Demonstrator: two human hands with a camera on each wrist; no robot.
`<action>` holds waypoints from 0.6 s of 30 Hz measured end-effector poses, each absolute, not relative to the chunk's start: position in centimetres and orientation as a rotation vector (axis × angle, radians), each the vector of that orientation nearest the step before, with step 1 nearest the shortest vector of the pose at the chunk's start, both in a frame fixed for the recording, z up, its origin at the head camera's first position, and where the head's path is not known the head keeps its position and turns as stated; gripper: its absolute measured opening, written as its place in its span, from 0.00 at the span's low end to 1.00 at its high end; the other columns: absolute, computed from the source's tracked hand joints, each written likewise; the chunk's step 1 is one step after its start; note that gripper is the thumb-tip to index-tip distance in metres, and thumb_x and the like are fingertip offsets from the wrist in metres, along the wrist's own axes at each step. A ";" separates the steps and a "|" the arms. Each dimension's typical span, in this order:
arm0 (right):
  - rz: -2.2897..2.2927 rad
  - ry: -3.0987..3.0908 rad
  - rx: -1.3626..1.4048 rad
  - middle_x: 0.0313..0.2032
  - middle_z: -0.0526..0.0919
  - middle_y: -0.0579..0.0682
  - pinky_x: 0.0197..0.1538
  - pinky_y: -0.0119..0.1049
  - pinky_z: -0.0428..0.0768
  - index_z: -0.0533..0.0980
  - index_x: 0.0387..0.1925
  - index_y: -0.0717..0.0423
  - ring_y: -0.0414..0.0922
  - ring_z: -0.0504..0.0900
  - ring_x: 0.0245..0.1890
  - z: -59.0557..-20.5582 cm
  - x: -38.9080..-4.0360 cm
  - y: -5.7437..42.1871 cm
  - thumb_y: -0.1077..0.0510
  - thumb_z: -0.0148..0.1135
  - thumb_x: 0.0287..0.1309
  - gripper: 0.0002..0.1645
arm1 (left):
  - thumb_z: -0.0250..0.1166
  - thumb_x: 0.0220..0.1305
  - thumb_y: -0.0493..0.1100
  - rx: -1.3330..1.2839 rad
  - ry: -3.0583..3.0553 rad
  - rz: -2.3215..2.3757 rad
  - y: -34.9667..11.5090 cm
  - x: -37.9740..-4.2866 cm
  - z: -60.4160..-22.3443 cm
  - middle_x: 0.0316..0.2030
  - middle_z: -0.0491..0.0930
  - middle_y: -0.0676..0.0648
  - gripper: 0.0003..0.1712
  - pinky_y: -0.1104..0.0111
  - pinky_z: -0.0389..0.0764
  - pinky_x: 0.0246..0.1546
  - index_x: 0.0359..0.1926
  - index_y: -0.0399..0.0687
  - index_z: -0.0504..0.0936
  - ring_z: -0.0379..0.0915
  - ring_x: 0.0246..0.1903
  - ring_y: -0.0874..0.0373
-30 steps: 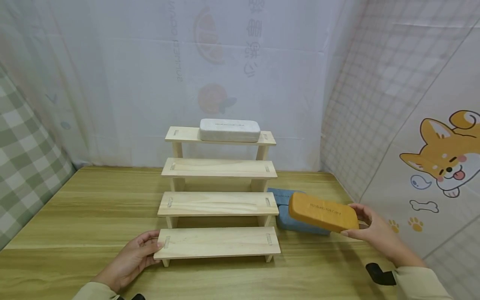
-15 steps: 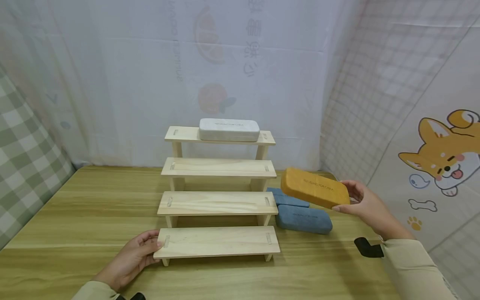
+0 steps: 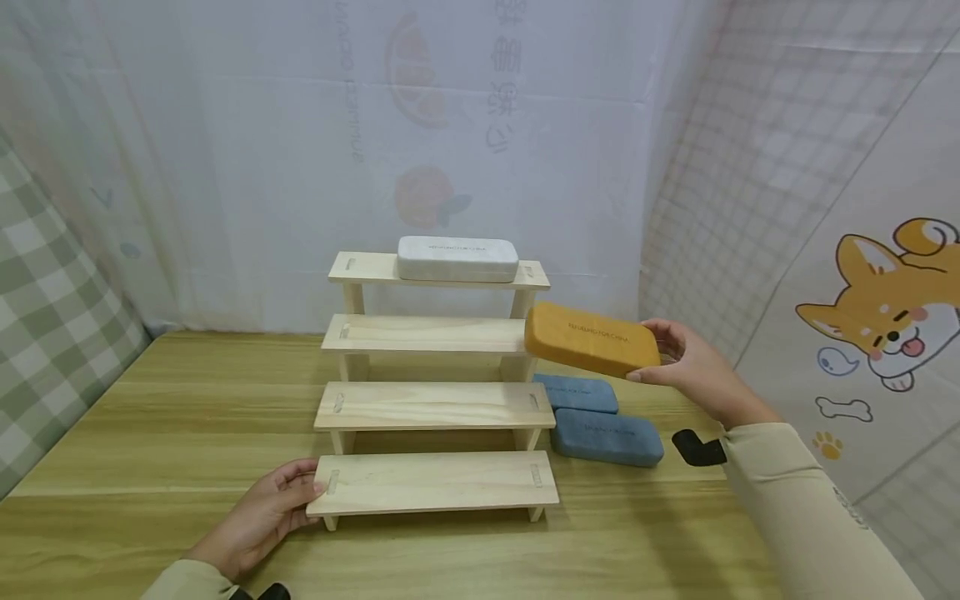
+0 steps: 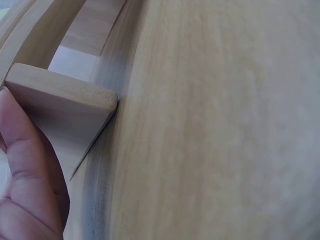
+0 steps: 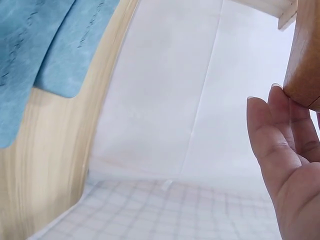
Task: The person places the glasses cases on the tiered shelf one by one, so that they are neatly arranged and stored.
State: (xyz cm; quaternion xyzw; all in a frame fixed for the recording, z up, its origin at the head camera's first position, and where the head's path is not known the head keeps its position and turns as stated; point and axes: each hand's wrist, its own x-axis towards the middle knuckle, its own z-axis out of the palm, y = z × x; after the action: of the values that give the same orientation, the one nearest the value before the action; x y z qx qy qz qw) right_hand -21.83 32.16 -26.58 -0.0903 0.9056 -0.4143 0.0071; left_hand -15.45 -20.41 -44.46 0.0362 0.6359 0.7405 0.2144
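Note:
In the head view, my right hand grips the right end of a mustard-yellow glasses case, thumb in front and fingers behind. The case is held in the air, its left end overlapping the right end of the second shelf from the top; whether they touch I cannot tell. My left hand holds the left end of the bottom shelf of a stepped wooden display rack, thumb on top. A pale grey glasses case lies on the top shelf. In the right wrist view, fingertips press the yellow case's end.
Two blue glasses cases, a front one and a back one, lie on the wooden table right of the rack. A white printed curtain hangs behind, with a dog-printed cloth along the right side.
My right hand has raised the yellow glasses case and carried it left toward the rack, uncovering the blue cases. My left hand stays on the bottom shelf.

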 end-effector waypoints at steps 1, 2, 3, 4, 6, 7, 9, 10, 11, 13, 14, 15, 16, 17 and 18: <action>-1.288 2.827 -0.290 0.61 0.67 0.58 0.51 0.27 0.73 0.56 0.68 0.61 0.47 0.70 0.56 -26.4 -22.1 31.8 0.53 0.73 0.52 0.49 | 0.57 0.70 0.39 0.101 1.765 2.054 -20.4 -15.5 -44.5 0.43 0.76 0.52 0.36 0.70 0.78 0.38 0.67 0.22 0.49 0.75 0.38 0.61; -1.273 2.828 -0.292 0.60 0.68 0.58 0.52 0.28 0.72 0.56 0.68 0.60 0.48 0.70 0.57 -26.2 -22.3 31.4 0.52 0.73 0.52 0.49 | 0.57 0.70 0.39 0.100 1.766 2.053 -20.4 -15.5 -44.5 0.43 0.76 0.52 0.37 0.69 0.78 0.38 0.67 0.22 0.49 0.76 0.38 0.61; -1.261 2.828 -0.297 0.60 0.69 0.57 0.52 0.30 0.72 0.57 0.68 0.59 0.49 0.70 0.57 -26.0 -22.6 31.1 0.51 0.73 0.52 0.49 | 0.57 0.70 0.39 0.101 1.767 2.052 -20.4 -15.5 -44.5 0.43 0.76 0.52 0.37 0.69 0.78 0.38 0.67 0.22 0.49 0.76 0.38 0.61; -1.260 2.820 -0.308 0.60 0.69 0.57 0.53 0.32 0.72 0.57 0.68 0.59 0.50 0.70 0.57 -25.9 -22.8 30.7 0.51 0.73 0.51 0.49 | 0.57 0.70 0.39 0.105 1.768 2.051 -20.4 -15.5 -44.5 0.43 0.76 0.52 0.38 0.69 0.78 0.38 0.67 0.22 0.48 0.76 0.39 0.61; -1.261 2.808 -0.329 0.60 0.69 0.58 0.55 0.39 0.73 0.58 0.68 0.59 0.52 0.71 0.57 -25.6 -23.3 29.9 0.52 0.74 0.51 0.48 | 0.58 0.69 0.40 0.103 1.772 2.048 -20.4 -15.5 -44.5 0.43 0.76 0.52 0.38 0.69 0.78 0.38 0.67 0.22 0.47 0.76 0.39 0.61; -1.260 2.803 -0.342 0.59 0.70 0.58 0.55 0.42 0.72 0.59 0.68 0.59 0.52 0.71 0.57 -25.5 -23.5 29.5 0.52 0.74 0.51 0.48 | 0.58 0.69 0.40 0.101 1.773 2.047 -20.4 -15.5 -44.5 0.43 0.76 0.52 0.38 0.69 0.78 0.38 0.67 0.22 0.47 0.75 0.39 0.61; -1.277 2.785 -0.369 0.59 0.70 0.58 0.56 0.45 0.72 0.60 0.67 0.59 0.52 0.70 0.57 -25.3 -24.0 28.8 0.53 0.74 0.50 0.48 | 0.58 0.69 0.40 0.097 1.774 2.045 -20.4 -15.5 -44.5 0.43 0.76 0.52 0.38 0.69 0.78 0.38 0.67 0.22 0.47 0.75 0.39 0.61; -1.288 2.775 -0.381 0.60 0.69 0.58 0.57 0.49 0.72 0.59 0.67 0.60 0.53 0.70 0.59 -25.2 -24.2 28.4 0.54 0.75 0.49 0.48 | 0.58 0.69 0.40 0.096 1.775 2.044 -20.4 -15.5 -44.5 0.43 0.76 0.52 0.38 0.69 0.78 0.38 0.67 0.22 0.47 0.75 0.39 0.61; -1.295 2.769 -0.387 0.60 0.69 0.58 0.58 0.51 0.71 0.60 0.67 0.60 0.54 0.69 0.60 -25.2 -24.4 28.1 0.54 0.75 0.49 0.48 | 0.58 0.69 0.40 0.093 1.777 2.043 -20.4 -15.5 -44.5 0.43 0.76 0.52 0.38 0.69 0.78 0.38 0.67 0.22 0.47 0.76 0.39 0.61; -1.303 2.762 -0.395 0.61 0.69 0.58 0.60 0.53 0.69 0.60 0.66 0.59 0.55 0.68 0.61 -25.1 -24.8 27.4 0.55 0.76 0.47 0.48 | 0.58 0.69 0.40 0.089 1.779 2.041 -20.5 -15.4 -44.5 0.43 0.76 0.52 0.38 0.69 0.78 0.38 0.67 0.22 0.47 0.76 0.39 0.61; -1.315 2.754 -0.402 0.61 0.69 0.58 0.61 0.54 0.69 0.60 0.66 0.60 0.55 0.67 0.62 -25.1 -25.0 27.1 0.56 0.76 0.47 0.48 | 0.58 0.69 0.40 0.088 1.780 2.040 -20.4 -15.4 -44.4 0.43 0.76 0.52 0.38 0.69 0.78 0.38 0.67 0.22 0.47 0.76 0.39 0.61; -1.318 2.750 -0.407 0.61 0.69 0.58 0.61 0.53 0.69 0.61 0.66 0.60 0.55 0.67 0.62 -25.1 -25.1 26.7 0.56 0.76 0.46 0.48 | 0.58 0.69 0.40 0.087 1.780 2.041 -20.4 -15.4 -44.4 0.43 0.76 0.52 0.38 0.69 0.78 0.38 0.67 0.22 0.48 0.76 0.39 0.61; -1.324 2.743 -0.411 0.60 0.69 0.58 0.60 0.53 0.70 0.61 0.65 0.59 0.55 0.68 0.62 -25.1 -25.3 26.4 0.56 0.76 0.46 0.48 | 0.58 0.69 0.40 0.089 1.781 2.039 -20.4 -15.4 -44.4 0.43 0.76 0.52 0.38 0.69 0.78 0.38 0.67 0.22 0.48 0.76 0.39 0.61; -1.333 2.734 -0.415 0.60 0.69 0.57 0.59 0.52 0.70 0.62 0.65 0.59 0.55 0.68 0.62 -25.1 -25.4 26.1 0.57 0.76 0.46 0.47 | 0.58 0.69 0.40 0.089 1.780 2.040 -20.4 -15.4 -44.4 0.43 0.76 0.52 0.38 0.69 0.78 0.38 0.67 0.22 0.48 0.76 0.39 0.61; -1.338 2.726 -0.423 0.60 0.70 0.58 0.59 0.50 0.71 0.62 0.65 0.60 0.55 0.68 0.61 -25.1 -25.6 25.7 0.57 0.76 0.45 0.47 | 0.58 0.69 0.40 0.089 1.778 2.041 -20.4 -15.4 -44.4 0.43 0.76 0.52 0.38 0.69 0.78 0.38 0.67 0.22 0.48 0.75 0.39 0.61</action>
State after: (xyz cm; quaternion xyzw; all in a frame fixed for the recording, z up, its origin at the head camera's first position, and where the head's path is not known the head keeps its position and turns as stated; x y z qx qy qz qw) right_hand -25.58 25.75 -25.10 -0.1379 0.8885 -0.4361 0.0375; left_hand -15.43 -20.42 -44.41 0.0323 0.6413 0.7358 0.2150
